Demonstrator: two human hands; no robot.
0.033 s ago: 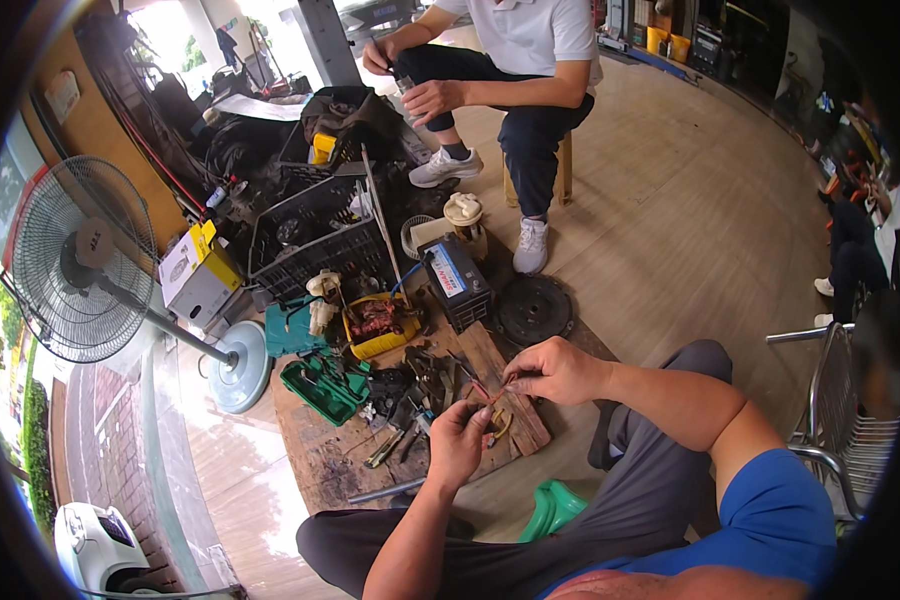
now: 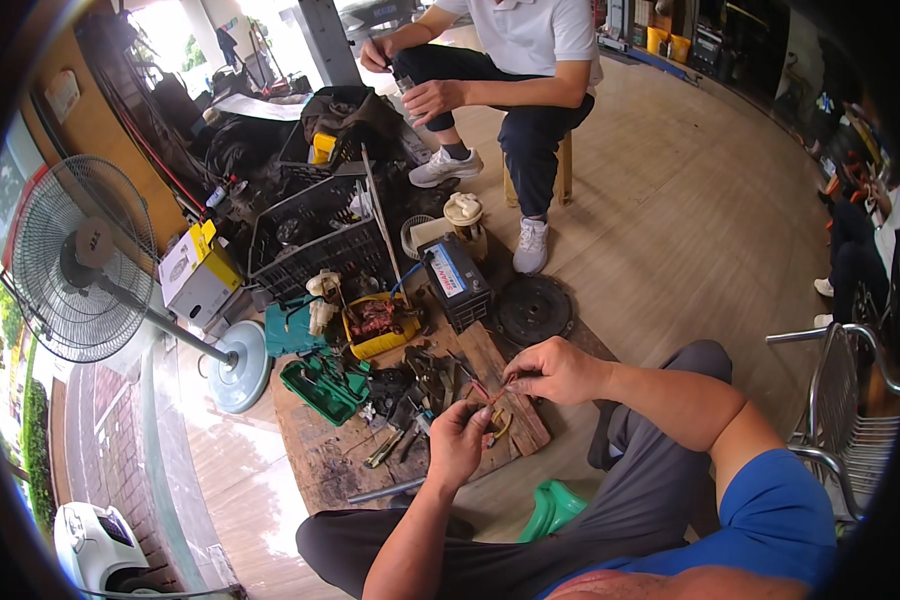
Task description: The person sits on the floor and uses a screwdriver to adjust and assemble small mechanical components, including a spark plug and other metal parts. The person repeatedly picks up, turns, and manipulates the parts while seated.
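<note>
My left hand (image 2: 458, 440) and my right hand (image 2: 555, 370) meet over a worn wooden board (image 2: 320, 465) on the floor. Pinched in my right hand's fingertips is a thin red wire (image 2: 489, 399) that runs down to my left hand. My left hand's fingers are closed on the other end of that wire, where a short yellow wire loop (image 2: 503, 427) hangs below. What the wires join to is hidden by the fingers. Pliers and other hand tools (image 2: 410, 400) lie on the board just left of my hands.
Around the board lie a yellow tray of rusty parts (image 2: 378, 326), a green tool case (image 2: 322, 388), a car battery (image 2: 453, 280), a dark clutch disc (image 2: 534, 309) and black crates (image 2: 315, 240). A standing fan (image 2: 75, 262) is at left. Another person (image 2: 510, 70) sits on a stool ahead. A metal chair (image 2: 845, 400) is at right.
</note>
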